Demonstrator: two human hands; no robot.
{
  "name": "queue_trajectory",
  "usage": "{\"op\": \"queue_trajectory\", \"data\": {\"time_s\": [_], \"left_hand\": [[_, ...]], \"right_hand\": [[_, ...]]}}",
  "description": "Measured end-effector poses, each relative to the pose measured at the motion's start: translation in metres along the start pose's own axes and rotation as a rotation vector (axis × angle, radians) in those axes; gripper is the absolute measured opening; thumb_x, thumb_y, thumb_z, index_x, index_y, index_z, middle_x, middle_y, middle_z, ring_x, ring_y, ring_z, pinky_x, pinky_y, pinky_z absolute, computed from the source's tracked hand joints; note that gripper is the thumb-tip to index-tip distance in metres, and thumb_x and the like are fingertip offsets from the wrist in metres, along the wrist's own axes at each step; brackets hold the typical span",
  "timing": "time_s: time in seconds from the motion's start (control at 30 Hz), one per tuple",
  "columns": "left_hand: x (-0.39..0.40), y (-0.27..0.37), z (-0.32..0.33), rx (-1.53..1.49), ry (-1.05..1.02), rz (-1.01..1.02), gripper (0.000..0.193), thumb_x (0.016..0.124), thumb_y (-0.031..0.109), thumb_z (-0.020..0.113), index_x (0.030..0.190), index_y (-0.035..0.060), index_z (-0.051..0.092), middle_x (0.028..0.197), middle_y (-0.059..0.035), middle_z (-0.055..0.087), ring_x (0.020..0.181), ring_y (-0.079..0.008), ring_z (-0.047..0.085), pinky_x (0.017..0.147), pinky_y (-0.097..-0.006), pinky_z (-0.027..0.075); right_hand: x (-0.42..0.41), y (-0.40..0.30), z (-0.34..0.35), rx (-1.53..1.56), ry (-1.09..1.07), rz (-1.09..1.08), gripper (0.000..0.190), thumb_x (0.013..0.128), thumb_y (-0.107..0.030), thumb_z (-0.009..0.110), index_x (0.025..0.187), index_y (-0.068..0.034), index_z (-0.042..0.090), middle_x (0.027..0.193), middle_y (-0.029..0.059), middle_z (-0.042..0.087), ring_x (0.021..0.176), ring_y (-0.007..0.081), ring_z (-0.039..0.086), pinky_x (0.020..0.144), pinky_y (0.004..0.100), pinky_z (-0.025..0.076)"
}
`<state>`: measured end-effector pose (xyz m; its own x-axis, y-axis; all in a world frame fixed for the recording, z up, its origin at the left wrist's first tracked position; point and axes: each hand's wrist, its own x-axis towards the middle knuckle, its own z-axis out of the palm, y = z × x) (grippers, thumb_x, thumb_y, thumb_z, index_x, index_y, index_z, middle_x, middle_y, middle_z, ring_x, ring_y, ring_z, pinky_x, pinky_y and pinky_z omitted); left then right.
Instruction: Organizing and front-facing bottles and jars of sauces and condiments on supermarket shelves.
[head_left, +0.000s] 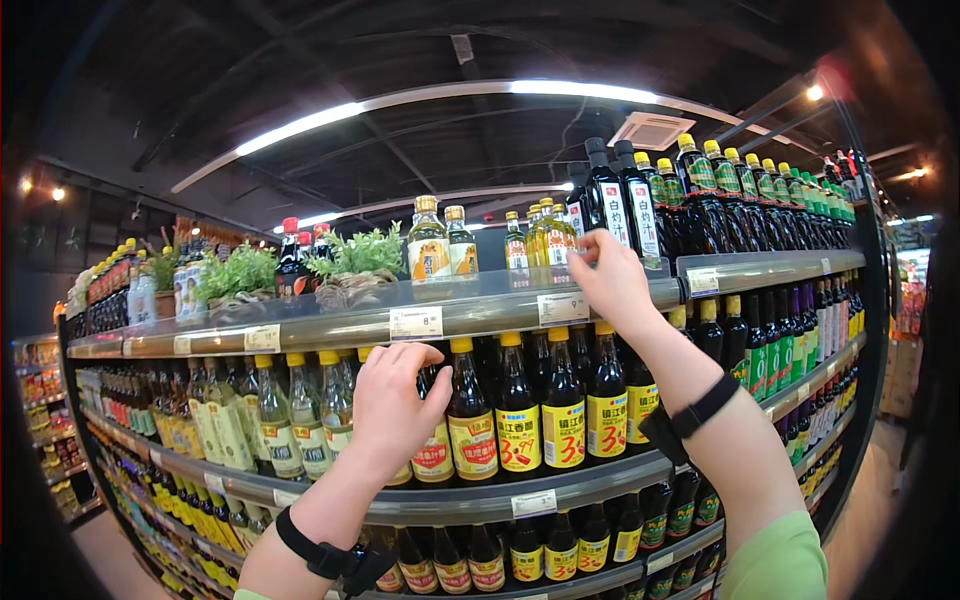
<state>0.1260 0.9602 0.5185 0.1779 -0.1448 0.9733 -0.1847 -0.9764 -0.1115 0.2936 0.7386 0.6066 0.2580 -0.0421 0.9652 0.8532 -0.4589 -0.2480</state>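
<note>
My right hand (616, 281) reaches to the top shelf, thumb and index finger bent with a small gap between them. Its fingertips overlap the edge of a group of small yellow oil bottles (555, 234) with red-and-white labels; whether they touch is unclear. Just behind that hand stand tall dark sauce bottles (606, 199) with white labels. Lower down, my left hand (397, 401) hangs with curled fingers, thumb apart, holding nothing. It is in front of dark vinegar bottles (472, 420) with yellow caps on the second shelf and hides some of them.
A clear plastic lip and price tags (416, 322) run along the top shelf edge (495, 319). Leafy potted plants (360, 259) and two sushi-vinegar-like bottles (429, 244) stand left of my right hand. Yellow-capped soy sauce bottles (701, 180) line the right. More bottle-filled shelves (457, 510) lie below.
</note>
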Motion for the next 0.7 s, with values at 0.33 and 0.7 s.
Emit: {"op": "queue_trajectory", "data": {"time_s": [0.33,0.7], "left_hand": [[0.028,-0.013,0.021,-0.16,-0.004,0.087,0.015,0.083,0.017,0.068,0.09,0.0053,0.063,0.088,-0.0093,0.063,0.088,-0.0289,0.058,0.081,-0.039,0.046],[0.081,0.006,0.072,-0.1,0.168,0.13,0.015,0.081,0.015,0.068,0.091,0.0055,0.064,0.091,-0.01,0.066,0.091,-0.0306,0.058,0.082,-0.0404,0.044]], "right_hand": [[0.042,-0.022,0.026,-0.381,-0.198,0.202,0.057,0.075,-0.049,0.074,0.095,0.003,0.069,0.094,0.0206,0.071,0.091,0.0341,0.069,0.08,0.0425,0.056],[0.045,-0.041,0.046,-0.273,-0.172,0.058,0.068,0.065,-0.058,0.076,0.084,0.007,0.071,0.087,0.0227,0.071,0.084,0.0337,0.071,0.077,0.0411,0.056]]}}
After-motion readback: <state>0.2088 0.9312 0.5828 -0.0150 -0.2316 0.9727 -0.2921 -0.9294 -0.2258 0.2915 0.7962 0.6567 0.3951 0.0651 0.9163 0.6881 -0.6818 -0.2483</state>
